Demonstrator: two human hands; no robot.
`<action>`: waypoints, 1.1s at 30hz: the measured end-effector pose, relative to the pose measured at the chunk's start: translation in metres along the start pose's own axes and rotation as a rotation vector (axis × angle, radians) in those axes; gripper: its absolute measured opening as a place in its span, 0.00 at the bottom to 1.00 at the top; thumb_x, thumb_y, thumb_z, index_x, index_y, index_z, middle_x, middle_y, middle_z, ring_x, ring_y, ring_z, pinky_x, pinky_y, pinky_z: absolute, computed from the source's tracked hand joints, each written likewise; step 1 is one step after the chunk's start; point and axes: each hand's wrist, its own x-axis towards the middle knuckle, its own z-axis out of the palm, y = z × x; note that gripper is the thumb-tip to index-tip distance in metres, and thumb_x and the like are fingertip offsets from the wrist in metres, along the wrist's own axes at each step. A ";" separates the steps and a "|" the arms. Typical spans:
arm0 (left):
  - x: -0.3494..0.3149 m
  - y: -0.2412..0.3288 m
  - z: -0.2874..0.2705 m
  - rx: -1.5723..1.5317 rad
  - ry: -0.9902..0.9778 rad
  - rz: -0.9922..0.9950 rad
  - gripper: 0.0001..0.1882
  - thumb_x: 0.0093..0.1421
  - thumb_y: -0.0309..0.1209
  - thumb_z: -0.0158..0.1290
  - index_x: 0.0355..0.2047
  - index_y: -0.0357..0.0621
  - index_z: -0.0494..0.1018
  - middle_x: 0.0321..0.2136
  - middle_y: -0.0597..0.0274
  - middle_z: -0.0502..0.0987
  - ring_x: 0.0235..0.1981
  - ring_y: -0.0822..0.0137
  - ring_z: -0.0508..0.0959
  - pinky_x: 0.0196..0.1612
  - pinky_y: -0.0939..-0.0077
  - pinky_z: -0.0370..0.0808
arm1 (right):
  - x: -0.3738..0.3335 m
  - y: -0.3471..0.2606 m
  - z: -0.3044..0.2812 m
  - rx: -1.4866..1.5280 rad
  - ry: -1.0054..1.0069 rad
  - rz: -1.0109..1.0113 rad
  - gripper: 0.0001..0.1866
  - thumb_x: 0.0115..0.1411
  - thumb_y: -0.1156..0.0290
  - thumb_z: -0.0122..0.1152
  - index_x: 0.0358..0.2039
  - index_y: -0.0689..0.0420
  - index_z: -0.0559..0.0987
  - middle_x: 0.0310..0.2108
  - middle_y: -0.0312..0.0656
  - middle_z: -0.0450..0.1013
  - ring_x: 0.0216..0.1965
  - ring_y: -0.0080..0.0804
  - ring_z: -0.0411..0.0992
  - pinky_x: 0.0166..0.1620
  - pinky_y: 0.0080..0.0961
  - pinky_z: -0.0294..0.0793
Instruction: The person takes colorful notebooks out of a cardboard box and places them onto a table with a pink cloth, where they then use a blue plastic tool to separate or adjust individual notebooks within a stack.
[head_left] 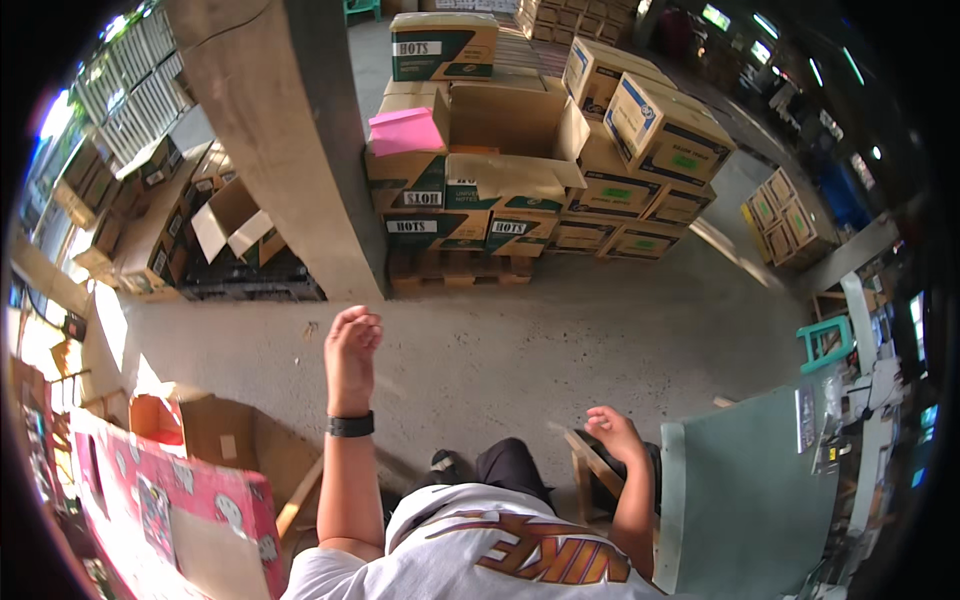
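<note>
My left hand is raised in front of me over the concrete floor, with a dark band round the wrist. Its fingers are loosely curled, and I see nothing in them. To the right and lower, my right hand hovers beside a wooden frame edge, fingers stretched out and holding nothing. Whether it touches that frame I cannot tell. Ahead, an open carton with raised flaps sits among stacked cartons, a pink sheet lying on its left side.
A concrete pillar stands ahead left. The stack rests on a wooden pallet. At near left is a pink patterned table; at near right, a pale green tabletop. A teal stool stands farther right, and another open carton at left.
</note>
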 end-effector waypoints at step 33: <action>0.459 -0.100 0.132 0.934 0.129 -0.258 0.07 0.56 0.24 0.52 0.36 0.36 0.72 0.30 0.65 0.75 0.31 0.78 0.72 0.36 0.84 0.70 | 0.780 -0.249 -0.026 0.695 -0.277 0.012 0.13 0.55 0.64 0.56 0.38 0.56 0.74 0.32 0.35 0.72 0.33 0.20 0.70 0.32 0.19 0.71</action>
